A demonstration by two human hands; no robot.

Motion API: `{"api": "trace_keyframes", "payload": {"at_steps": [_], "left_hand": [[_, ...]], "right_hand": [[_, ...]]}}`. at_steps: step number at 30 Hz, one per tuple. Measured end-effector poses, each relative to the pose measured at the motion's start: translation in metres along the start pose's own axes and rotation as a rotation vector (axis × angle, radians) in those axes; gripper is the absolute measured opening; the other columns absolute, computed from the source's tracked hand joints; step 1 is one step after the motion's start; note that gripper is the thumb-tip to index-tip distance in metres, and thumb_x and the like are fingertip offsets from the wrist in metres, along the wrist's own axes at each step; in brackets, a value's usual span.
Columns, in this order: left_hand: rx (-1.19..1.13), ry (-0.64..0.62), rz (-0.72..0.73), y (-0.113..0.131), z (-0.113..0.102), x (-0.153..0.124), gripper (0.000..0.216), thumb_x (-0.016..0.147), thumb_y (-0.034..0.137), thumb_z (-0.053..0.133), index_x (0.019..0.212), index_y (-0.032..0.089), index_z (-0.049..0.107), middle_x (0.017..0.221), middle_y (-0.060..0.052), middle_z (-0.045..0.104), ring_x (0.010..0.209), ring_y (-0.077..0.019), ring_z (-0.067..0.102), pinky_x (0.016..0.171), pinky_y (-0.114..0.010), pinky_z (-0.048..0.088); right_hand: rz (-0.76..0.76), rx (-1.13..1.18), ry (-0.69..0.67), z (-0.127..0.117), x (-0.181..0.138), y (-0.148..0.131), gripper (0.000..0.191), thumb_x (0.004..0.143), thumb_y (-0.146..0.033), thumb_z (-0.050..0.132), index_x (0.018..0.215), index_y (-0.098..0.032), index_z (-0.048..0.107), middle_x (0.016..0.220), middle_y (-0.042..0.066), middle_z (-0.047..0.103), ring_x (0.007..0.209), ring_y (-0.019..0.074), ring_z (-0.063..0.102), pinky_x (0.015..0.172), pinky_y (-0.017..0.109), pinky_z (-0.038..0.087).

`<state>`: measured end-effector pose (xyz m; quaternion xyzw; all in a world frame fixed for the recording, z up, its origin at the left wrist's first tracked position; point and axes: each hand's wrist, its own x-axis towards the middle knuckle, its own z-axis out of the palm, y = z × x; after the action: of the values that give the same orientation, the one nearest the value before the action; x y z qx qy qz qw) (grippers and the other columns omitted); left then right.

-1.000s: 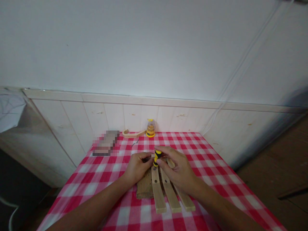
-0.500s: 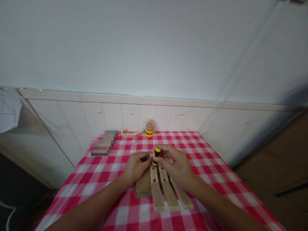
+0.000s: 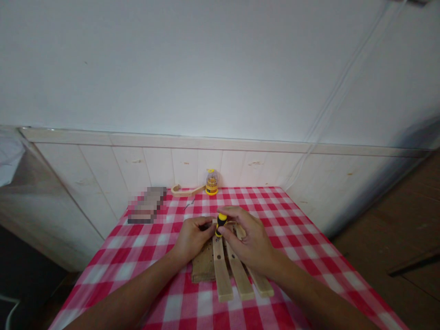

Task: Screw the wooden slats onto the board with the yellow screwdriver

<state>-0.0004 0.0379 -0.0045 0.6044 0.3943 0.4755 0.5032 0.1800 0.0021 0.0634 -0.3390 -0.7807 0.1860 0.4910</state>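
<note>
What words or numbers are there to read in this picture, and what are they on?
None can be read.
Screwdriver: no print shows.
Yellow jar: label, if any, too small to read.
Block on the tablecloth: blurred out.

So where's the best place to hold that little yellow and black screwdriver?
Take the screwdriver by its handle, from above, with the fingers pinching round it. It stands nearly upright, tip down on the wooden slat, so only the handle is free. The right hand pinches it just so.
</note>
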Motion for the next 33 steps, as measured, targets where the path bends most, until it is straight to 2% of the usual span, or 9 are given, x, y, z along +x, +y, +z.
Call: {"api": "trace_keyframes", "payload": {"at_steps": [4,8,14,21,33], "left_hand": [[0.012,0.008,0.001,0.0019,0.0008,0.0002,0.026,0.081,0.037,0.076,0.098,0.019,0.084,0.098,-0.006,0.085,0.091,-0.0286,0.077,0.080,-0.033,0.057],[0.015,0.016,-0.001,0.0023,0.0017,0.0001,0.026,0.081,0.037,0.074,0.095,0.018,0.085,0.093,-0.006,0.085,0.084,-0.0266,0.077,0.075,-0.031,0.056],[0.005,0.027,-0.006,-0.0003,0.0018,-0.0006,0.026,0.080,0.037,0.076,0.096,0.018,0.085,0.094,-0.007,0.085,0.087,-0.0277,0.077,0.076,-0.031,0.056],[0.024,0.038,-0.005,0.0009,0.0019,-0.0006,0.028,0.080,0.037,0.077,0.099,0.018,0.085,0.096,-0.006,0.085,0.088,-0.0284,0.077,0.075,-0.031,0.056],[0.031,0.037,-0.015,0.0000,0.0012,0.0005,0.027,0.081,0.039,0.075,0.095,0.018,0.085,0.091,-0.006,0.085,0.085,-0.0272,0.077,0.075,-0.031,0.056]], "right_hand": [[0.021,0.045,0.007,0.0039,-0.0020,0.0037,0.034,0.093,-0.014,0.066,0.125,-0.025,0.066,0.109,0.005,0.076,0.097,0.0185,0.075,0.088,0.032,0.062],[-0.066,0.047,0.026,0.0058,-0.0004,0.0087,0.037,0.093,-0.012,0.068,0.127,-0.027,0.068,0.112,0.005,0.077,0.099,0.0182,0.074,0.089,0.031,0.063],[-0.073,0.043,0.053,0.0054,0.0009,0.0074,0.032,0.092,-0.016,0.073,0.122,-0.026,0.072,0.105,0.005,0.078,0.092,0.0181,0.075,0.082,0.030,0.064],[-0.056,0.030,0.062,0.0056,0.0012,0.0058,0.026,0.094,-0.023,0.073,0.120,-0.025,0.073,0.103,0.005,0.078,0.091,0.0186,0.075,0.082,0.031,0.064],[-0.067,0.010,0.034,0.0038,-0.0017,0.0036,0.032,0.091,-0.013,0.069,0.120,-0.025,0.070,0.105,0.005,0.078,0.093,0.0183,0.075,0.083,0.030,0.063]]}}
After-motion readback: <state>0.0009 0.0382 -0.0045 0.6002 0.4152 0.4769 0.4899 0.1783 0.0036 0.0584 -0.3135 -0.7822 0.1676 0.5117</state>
